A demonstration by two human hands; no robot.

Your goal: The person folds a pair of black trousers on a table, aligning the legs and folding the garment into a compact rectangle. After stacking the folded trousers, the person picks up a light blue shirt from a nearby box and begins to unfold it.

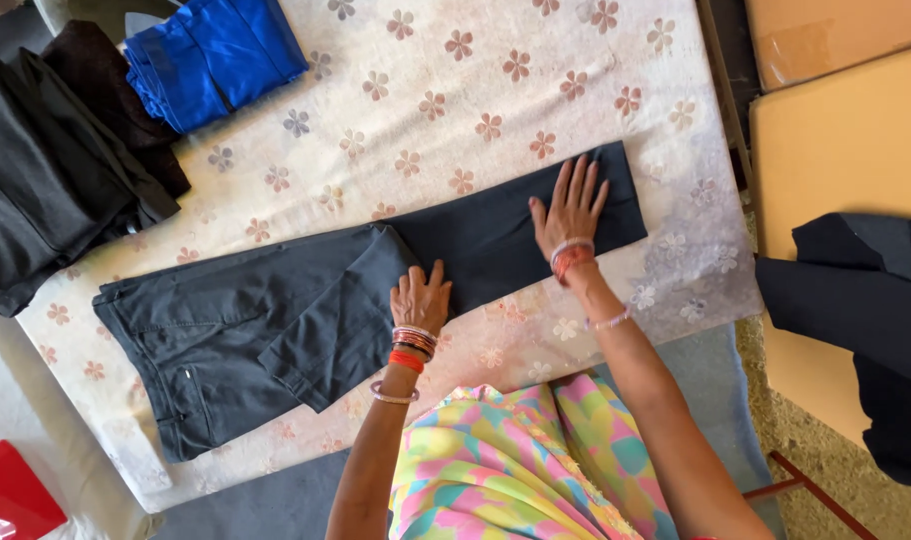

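A pair of dark grey trousers lies flat across a floral cloth-covered table, waistband to the left, legs reaching right. My left hand rests on the middle of the trousers, fingers partly curled against the fabric by a fold. My right hand lies flat with fingers spread on the leg end near the hem. Both wrists wear bangles. Neither hand grips anything.
Folded blue cloth and stacked black garments sit at the table's far left. A dark garment lies on a tan board to the right. A red object sits at the bottom left.
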